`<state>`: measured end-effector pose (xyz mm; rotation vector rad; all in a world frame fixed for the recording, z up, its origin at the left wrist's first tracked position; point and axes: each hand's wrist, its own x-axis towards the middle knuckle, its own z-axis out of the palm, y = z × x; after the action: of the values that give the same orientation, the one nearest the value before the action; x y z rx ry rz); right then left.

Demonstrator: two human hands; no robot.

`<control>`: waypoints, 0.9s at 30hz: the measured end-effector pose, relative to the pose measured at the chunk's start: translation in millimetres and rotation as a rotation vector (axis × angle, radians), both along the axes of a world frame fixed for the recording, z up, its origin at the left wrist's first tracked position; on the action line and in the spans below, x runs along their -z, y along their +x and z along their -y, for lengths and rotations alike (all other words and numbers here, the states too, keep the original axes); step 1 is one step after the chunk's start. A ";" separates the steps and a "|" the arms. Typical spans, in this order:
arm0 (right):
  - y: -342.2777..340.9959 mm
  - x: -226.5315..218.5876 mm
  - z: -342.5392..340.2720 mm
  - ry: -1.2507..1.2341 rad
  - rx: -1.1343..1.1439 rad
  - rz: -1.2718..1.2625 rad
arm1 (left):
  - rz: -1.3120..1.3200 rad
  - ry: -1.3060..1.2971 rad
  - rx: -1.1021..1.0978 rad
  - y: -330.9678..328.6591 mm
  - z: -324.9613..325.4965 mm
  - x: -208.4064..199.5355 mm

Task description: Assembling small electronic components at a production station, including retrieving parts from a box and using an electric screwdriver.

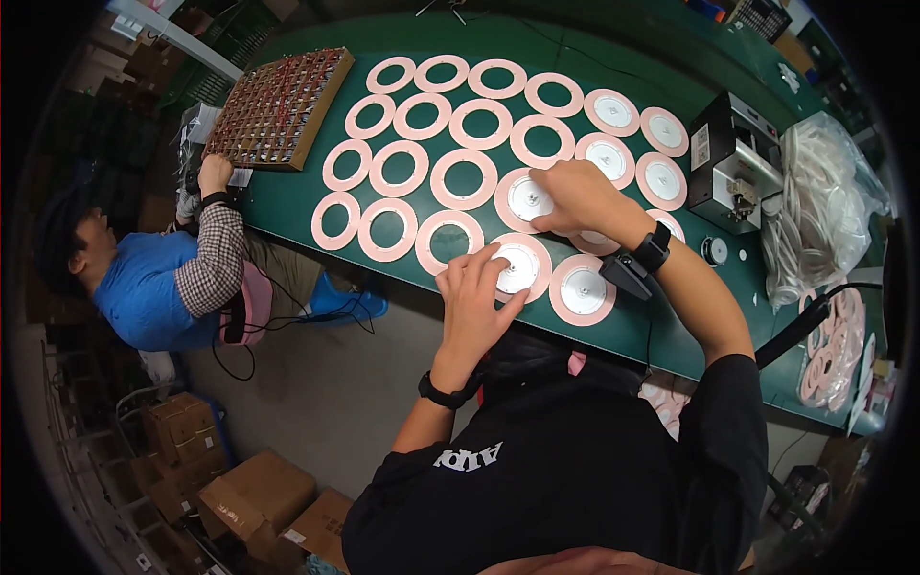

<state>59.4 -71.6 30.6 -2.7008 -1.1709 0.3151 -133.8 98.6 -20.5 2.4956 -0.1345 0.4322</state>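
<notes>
Pink rings lie in rows on a green table, several with a white round disc in the centre. My left hand [476, 305] rests at the near row, fingers spread over the left side of a pink ring [542, 251] and its white disc [518, 272]. Farther back, my right hand [586, 199] is curled, with thumb and forefinger at the right side of another white disc [526, 198] inside a pink ring [504, 213]; its other fingertips are hidden. Just right of my left hand lies a ring with a white disc [583, 290]. Empty pink rings [464, 179] fill the left side.
A cardboard tray [326, 105] of small parts with red wires stands at the far left, beside a seated co-worker in blue [158, 283]. To the right are a black machine [721, 163], clear plastic bags [829, 182] and a small round part [714, 250]. Boxes [257, 491] sit on the floor.
</notes>
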 end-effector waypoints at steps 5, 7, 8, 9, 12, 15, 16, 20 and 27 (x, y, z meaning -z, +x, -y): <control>1.8 5.0 -1.3 -0.003 -0.010 0.013 | -0.014 0.023 0.018 -0.6 0.5 2.7; 1.1 4.2 -2.8 -0.011 -0.007 0.010 | -0.018 0.021 0.020 -0.6 0.5 1.8; -0.2 3.5 -3.7 -0.019 0.010 0.017 | -0.020 0.020 0.021 -0.6 0.5 1.3; -1.7 2.9 -4.6 -0.027 0.026 0.024 | -0.021 0.020 0.020 -0.4 0.7 0.6; -5.6 1.6 -7.4 -0.039 0.047 0.040 | -0.056 0.005 -0.003 1.4 2.2 -2.3; -10.1 0.6 -9.3 -0.046 0.057 0.058 | -0.064 0.012 -0.010 5.7 4.1 -5.8; -12.0 0.2 -9.8 -0.044 0.057 0.061 | -0.067 0.017 -0.013 6.9 4.8 -6.0; -14.4 -4.8 -11.5 -0.045 0.055 0.067 | -0.062 0.052 -0.019 9.8 6.9 -1.9; -15.7 -4.0 -12.6 -0.092 0.085 0.058 | -0.079 0.158 -0.060 14.5 11.9 -4.3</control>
<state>43.7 -59.0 34.7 -2.8478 -1.0776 0.2874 -119.2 86.6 -16.2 2.6740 -0.0651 0.3594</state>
